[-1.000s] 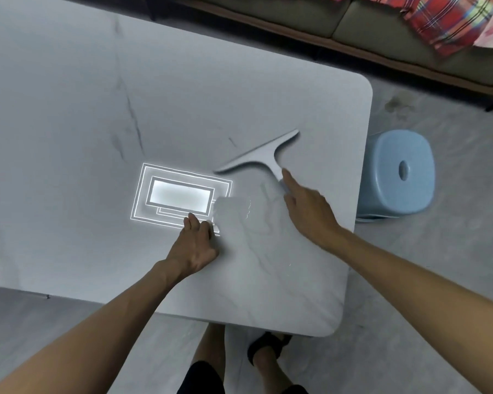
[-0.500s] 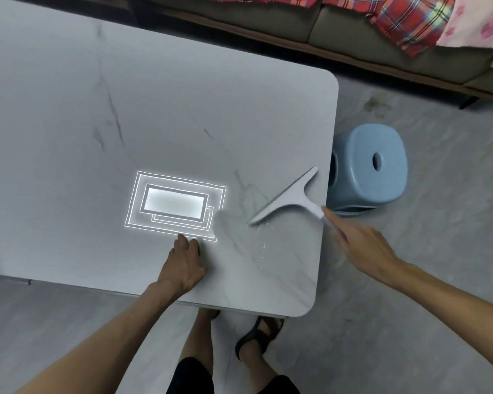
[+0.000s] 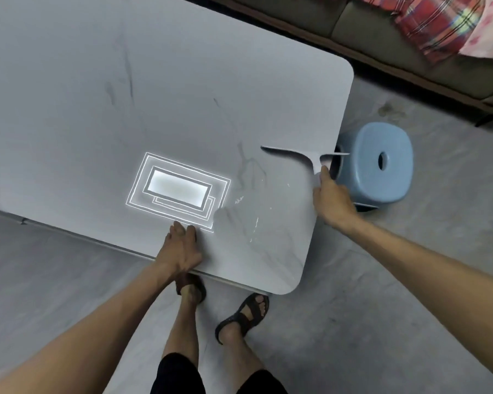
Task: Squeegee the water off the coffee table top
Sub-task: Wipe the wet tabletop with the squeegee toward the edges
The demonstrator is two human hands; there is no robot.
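While our right hand curls round the squeegee handle, its blade crosses the coffee table's right edge.
Our left hand rests near the front edge, fingers pressed together; water streaks glint between.

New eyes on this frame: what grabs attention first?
The glowing rectangular lamp reflection on the grey marble-look table top, just beyond the left hand. Then the white T-shaped squeegee, gripped by the right hand at the table's right edge, with the pale blue plastic stool on the floor beside it.
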